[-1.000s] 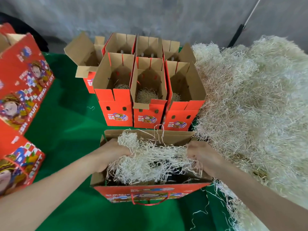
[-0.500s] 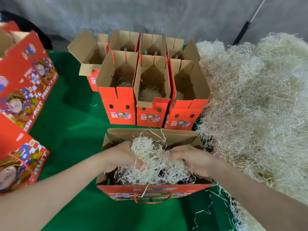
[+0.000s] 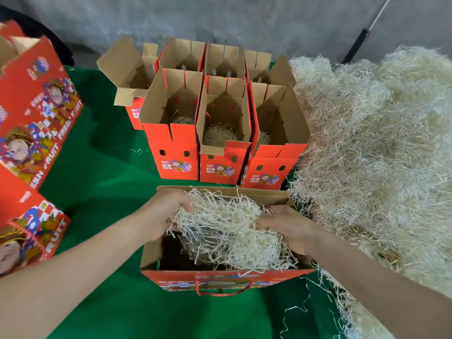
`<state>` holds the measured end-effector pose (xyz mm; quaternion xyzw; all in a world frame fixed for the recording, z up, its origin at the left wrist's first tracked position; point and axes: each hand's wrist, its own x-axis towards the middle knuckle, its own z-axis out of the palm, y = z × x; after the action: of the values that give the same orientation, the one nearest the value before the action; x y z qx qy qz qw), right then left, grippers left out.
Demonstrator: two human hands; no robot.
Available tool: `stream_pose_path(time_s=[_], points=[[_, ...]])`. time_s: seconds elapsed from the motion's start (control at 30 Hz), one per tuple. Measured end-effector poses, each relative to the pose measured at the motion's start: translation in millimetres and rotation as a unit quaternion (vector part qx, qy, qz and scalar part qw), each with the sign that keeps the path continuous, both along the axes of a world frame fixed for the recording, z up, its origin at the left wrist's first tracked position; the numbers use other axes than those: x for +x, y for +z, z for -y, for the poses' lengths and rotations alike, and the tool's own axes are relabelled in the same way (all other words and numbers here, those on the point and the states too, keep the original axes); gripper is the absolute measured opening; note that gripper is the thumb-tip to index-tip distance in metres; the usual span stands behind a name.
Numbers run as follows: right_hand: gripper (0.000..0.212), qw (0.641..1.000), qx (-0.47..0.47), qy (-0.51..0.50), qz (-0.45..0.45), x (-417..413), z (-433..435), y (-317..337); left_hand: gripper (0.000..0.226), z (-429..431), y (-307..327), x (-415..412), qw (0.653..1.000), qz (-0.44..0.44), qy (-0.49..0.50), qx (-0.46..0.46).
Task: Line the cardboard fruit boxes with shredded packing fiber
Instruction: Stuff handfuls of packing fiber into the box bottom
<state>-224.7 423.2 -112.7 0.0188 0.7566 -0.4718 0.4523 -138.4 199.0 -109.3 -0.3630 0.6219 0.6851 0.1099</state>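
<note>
Two hands, left hand (image 3: 160, 216) and right hand (image 3: 289, 230), grips clamped on shredded fiber wad (image 3: 227, 231) spread over the open front box (image 3: 151, 253) on green surface (image 3: 102, 196).

Single head view, looking forward-down, close over green table (image 3: 102, 192).

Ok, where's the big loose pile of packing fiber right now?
Head view, right side: the fiber pile lies on the green cloth, its left edge against the rightmost open box and the near box.
</note>
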Motion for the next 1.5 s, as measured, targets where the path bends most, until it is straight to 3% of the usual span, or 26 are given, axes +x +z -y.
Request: stream_pose_path(time_s=[0.1,0.17,0.23,0.33,0.6,0.67,0.77,0.8,0.9,0.93,1.03,1.13,1.27,1.43,1.5], points=[[0.089,1.0,-0.022,0.01,-0.008,6.8,9.8,0.3,0.015,-16.6,8.9,1.4,0.99,0.022,-0.12,0.07],[0.091,0.999,-0.019,0.045,-0.013,13.6,21.1,0.3,0.046,-32.9,4.4,-0.1,0.982,0.045,-0.182,0.031],[0.089,0.999,-0.01,0.05,-0.017,14.0,23.1,2.7,0.076,-35.5,-3.9,-2.3,0.985,0.036,-0.166,-0.028],[0.081,0.999,0.006,0.019,-0.05,5.1,9.0,3.1,0.076,-10.4,-7.0,3.9,0.982,0.006,-0.156,-0.103],[0.077,0.999,0.036,-0.016,-0.024,3.2,5.0,3.5,0.081,3.0,-11.5,9.3,0.952,0.056,-0.241,-0.179],[0.076,0.998,0.034,-0.04,-0.035,-0.3,2.2,5.2,0.087,6.1,-10.2,9.6,0.951,0.074,-0.244,-0.173],[0.065,0.997,0.007,-0.072,-0.02,2.6,7.2,9.0,0.098,0.4,-6.3,9.6,0.958,0.105,-0.259,-0.07],[0.056,0.996,-0.015,-0.082,-0.008,4.1,10.6,8.8,0.095,-4.2,-5.7,9.3,0.958,0.114,-0.262,-0.024],[0.034,0.987,-0.1,-0.105,0.066,10.1,18.0,8.7,0.054,-19.8,-10.5,7.4,0.964,0.105,-0.235,0.069],[0.034,0.984,-0.112,-0.099,0.092,11.7,18.4,7.9,0.051,-23.6,-13.9,5.9,0.967,0.096,-0.222,0.076],[0.065,0.992,-0.09,0.008,0.083,15.2,17.5,3.8,0.049,-26.3,-18.5,-0.7,0.978,0.083,-0.179,0.071],[0.056,0.997,-0.035,0.065,0.026,17.3,16.3,0.5,0.036,-22.9,-9.2,-1.0,0.968,0.104,-0.214,0.076],[0.091,0.999,0.015,0.028,0.006,4.9,-5.7,2.0,0.069,-3.0,-3.5,7.2,0.962,0.12,-0.244,0.0],[0.071,0.995,0.048,0.082,-0.019,2.6,-20.7,7.6,0.12,6.1,-4.6,10.2,0.967,0.106,-0.232,-0.025],[0.07,0.994,0.037,0.098,-0.035,3.7,-22.8,13.1,0.123,4.8,-10.7,10.9,0.967,0.098,-0.234,-0.037]])
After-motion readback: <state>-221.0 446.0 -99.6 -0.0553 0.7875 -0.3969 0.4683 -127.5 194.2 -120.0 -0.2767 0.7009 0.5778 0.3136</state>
